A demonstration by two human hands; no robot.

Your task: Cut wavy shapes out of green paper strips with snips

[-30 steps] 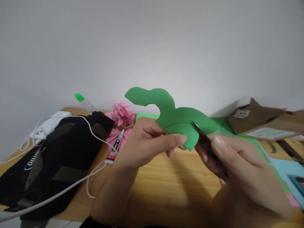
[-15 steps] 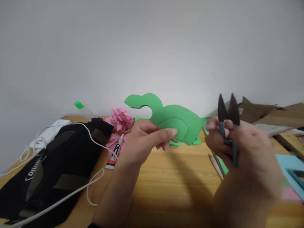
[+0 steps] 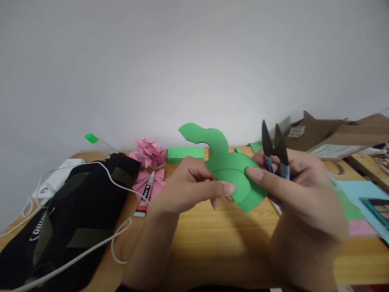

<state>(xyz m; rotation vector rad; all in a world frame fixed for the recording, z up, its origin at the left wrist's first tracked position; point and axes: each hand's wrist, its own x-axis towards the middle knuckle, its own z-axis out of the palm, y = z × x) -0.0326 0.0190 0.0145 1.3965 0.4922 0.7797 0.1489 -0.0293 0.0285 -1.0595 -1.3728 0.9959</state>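
Green paper cutout: one flat card shape with a hooked neck (image 3: 232, 162), held up in front of the table at the centre of the dial; neck end towards 10 o'clock, lower corner towards 5.
Rounded layer: a smaller green paper piece with a curved edge (image 3: 242, 182), lying on the cutout's lower half; whether it is glued down cannot be told.
Left hand: at 8 o'clock (image 3: 185, 190); thumb laid on the rounded layer, fingers curled behind, pinching both papers.
Right hand: between 3 and 4 o'clock (image 3: 298, 186); thumb pressed on the cutout's right edge, other fingers wrapped round the snips.
Snips: dark-bladed metal, blue at the handles (image 3: 281, 148); at 2 o'clock, points up, blades apart.
Glue: black, red and white B-7000 tube (image 3: 143, 202), at 8 o'clock, lying against a pink paper bow (image 3: 158, 176).
Risk, cutting: the spread blades stand just beside the paper and fingers; a slack grip or wrist turn could nick either.
Risk, alignment: uneven thumb pressure could slide the rounded layer askew, if loose.
Risk, creasing: opposing pulls from the hands could bend the thin neck.
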